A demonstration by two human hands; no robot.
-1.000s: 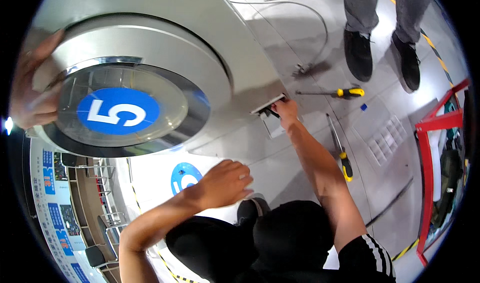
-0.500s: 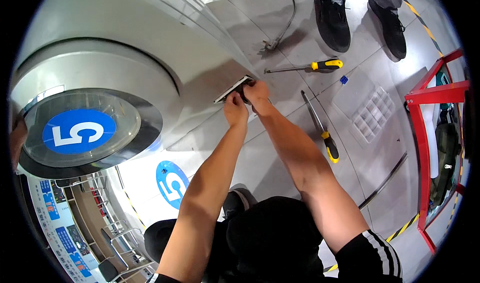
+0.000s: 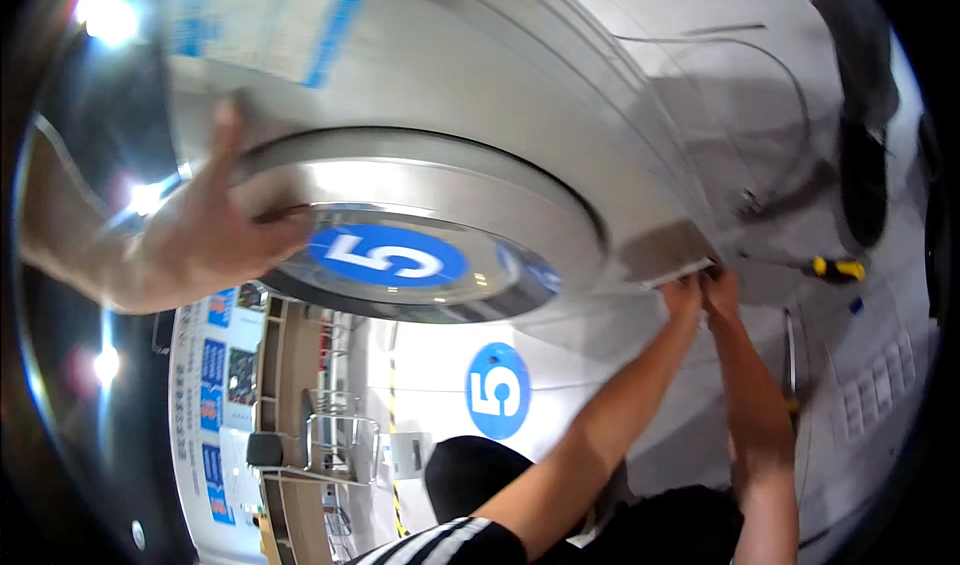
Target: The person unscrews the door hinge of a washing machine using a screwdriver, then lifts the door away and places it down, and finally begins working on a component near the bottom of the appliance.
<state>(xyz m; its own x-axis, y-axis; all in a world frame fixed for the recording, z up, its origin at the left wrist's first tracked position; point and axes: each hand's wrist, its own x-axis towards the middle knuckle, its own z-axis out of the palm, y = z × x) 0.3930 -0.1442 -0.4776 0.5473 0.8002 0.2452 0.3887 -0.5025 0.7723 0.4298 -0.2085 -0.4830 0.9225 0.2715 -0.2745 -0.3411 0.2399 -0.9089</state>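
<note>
A silver front-loading washing machine (image 3: 430,95) with a round glass door (image 3: 480,300) fills the upper middle. At its lower right corner is a small hatch with a pale-edged flap (image 3: 680,273). Both my hands are there, side by side. My left hand (image 3: 684,295) has its fingers curled at the flap's edge. My right hand (image 3: 721,291) is closed close beside it, fingers bent towards the opening. What they grip is hidden and blurred. Another person's hand (image 3: 215,225) rests against the door rim from the left, fingers spread.
On the floor at right lie a yellow-black screwdriver (image 3: 838,269), a second screwdriver (image 3: 791,355) partly behind my arm, and a clear compartment box (image 3: 880,385). A grey cable (image 3: 803,95) curves behind. A person's black shoe (image 3: 863,185) stands far right. Chairs (image 3: 340,445) stand at left.
My view has swung left and up, so the machine and my hands appear farther right. The other person's hand, barely visible at the edge before, now shows fully. My hands remain at the hatch.
</note>
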